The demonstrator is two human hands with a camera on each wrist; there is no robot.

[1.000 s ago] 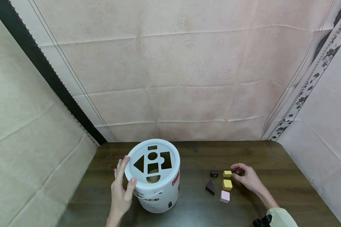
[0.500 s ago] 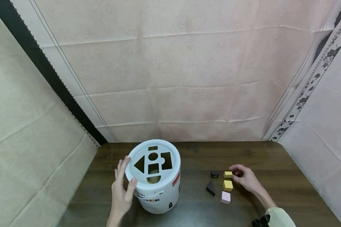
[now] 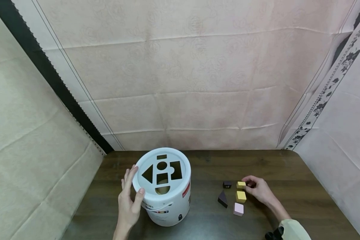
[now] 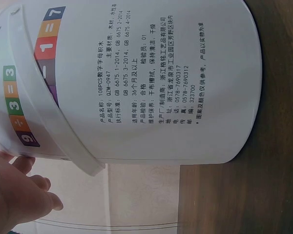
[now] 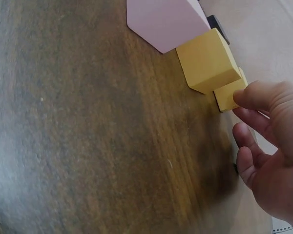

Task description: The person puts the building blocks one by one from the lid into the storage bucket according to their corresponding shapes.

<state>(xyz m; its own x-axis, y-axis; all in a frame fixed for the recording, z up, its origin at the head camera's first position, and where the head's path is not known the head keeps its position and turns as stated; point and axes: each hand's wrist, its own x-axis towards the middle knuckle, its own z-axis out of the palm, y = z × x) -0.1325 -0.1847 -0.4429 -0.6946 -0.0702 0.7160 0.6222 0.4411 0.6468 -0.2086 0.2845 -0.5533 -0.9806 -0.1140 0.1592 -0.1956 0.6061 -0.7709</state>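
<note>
A white bucket [image 3: 165, 216] stands at the left of the table, its white lid [image 3: 148, 160] pierced by several shaped holes. My left hand [image 3: 129, 203] rests against its left side near the rim, with fairly straight fingers and the thumb at the front. At the right, my right hand [image 3: 261, 191] pinches the farthest yellow block [image 3: 241, 185] between thumb and index finger, still on the table. Nearer to me stand a second yellow block [image 5: 207, 61] and a pale pink block [image 5: 166, 22]. A dark triangular block [image 3: 222, 200] and a small black block [image 3: 227, 184] lie to their left.
Brown wood-grain table [image 3: 204, 220] lies beneath everything. A pale cloth [image 3: 198, 83] hangs behind its far edge, with more cloth at both sides. The bucket's white handle [image 4: 58, 126] hangs down its side.
The view has shifted very slightly. Both hands, the bucket and the blocks keep nearly the same places; the right fingers stay at the farthest yellow block.
</note>
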